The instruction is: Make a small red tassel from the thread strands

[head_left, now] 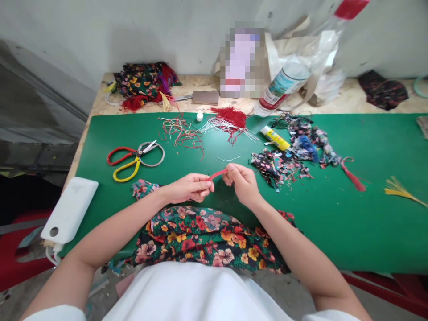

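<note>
A short, thin red strip is stretched between my two hands above the green mat; whether it is cord, thread or cloth I cannot tell. My left hand pinches its left end with thumb and fingers. At the other end, my right hand is closed on it, fingers curled. Below both hands, floral cloth lies bunched along the near table edge. A short white string rests just beyond the hands. Scissors with one red and one yellow handle lie to the left, blades apart.
Red and white threads and loose cord pieces lie farther back. Fabric scraps, a yellow tube and a red tassel are on the right. A white power bank sits left; a plastic bottle leans behind.
</note>
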{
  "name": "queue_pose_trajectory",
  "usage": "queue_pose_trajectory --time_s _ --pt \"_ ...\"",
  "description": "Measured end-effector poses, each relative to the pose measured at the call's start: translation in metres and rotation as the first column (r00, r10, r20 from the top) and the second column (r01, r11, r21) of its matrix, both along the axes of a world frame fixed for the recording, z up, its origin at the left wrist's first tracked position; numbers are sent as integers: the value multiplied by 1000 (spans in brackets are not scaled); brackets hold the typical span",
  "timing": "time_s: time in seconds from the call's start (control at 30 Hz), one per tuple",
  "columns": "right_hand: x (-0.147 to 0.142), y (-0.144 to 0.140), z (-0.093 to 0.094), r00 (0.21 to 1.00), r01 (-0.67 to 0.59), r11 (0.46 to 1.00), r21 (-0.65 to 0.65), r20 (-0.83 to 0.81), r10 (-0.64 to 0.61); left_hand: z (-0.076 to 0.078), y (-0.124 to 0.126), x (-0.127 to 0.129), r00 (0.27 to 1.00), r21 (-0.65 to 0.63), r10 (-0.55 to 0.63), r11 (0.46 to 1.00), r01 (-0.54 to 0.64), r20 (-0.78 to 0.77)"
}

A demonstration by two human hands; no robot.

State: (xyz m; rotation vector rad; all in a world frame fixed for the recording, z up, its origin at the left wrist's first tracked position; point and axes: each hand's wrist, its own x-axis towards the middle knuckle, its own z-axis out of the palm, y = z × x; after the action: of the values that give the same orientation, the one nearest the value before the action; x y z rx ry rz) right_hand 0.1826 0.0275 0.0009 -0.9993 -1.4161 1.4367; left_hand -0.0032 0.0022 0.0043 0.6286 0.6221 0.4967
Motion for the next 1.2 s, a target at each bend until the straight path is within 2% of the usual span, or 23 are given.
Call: queue_pose_trajectory --time_s 0.1,0.27,0.43,0.63,0.77,0.87,1.03,1.2 --pt "2 3 -2 990 100 995 -2 -97 -99 -1 1 1 999 -33 31 999 -30 30" --pt "3 7 -4 957 254 967 35 -155 -246 -4 3 0 990 -100 84 992 -73 112" --pt "4 8 -2 933 341 936 92 -159 -324 -6 1 2 998 -44 52 998 -50 27" --pt "3 0 5 966 238 951 196 55 -253 -6 -7 6 998 143 46 989 -40 -42" --pt "2 -3 9 969 174 960 219 138 -207 -8 -8 7 1000 179 25 984 -22 -14" --pt "2 -3 9 967 156 963 219 166 -194 -8 -7 8 998 195 42 980 -32 -48" --pt "3 -4 9 959 118 967 225 226 -170 -8 -6 8 975 232 215 953 -197 -54" --pt "4 -7 8 939 -17 953 303 332 -89 -3 -4 9 887 208 458 864 -458 53"
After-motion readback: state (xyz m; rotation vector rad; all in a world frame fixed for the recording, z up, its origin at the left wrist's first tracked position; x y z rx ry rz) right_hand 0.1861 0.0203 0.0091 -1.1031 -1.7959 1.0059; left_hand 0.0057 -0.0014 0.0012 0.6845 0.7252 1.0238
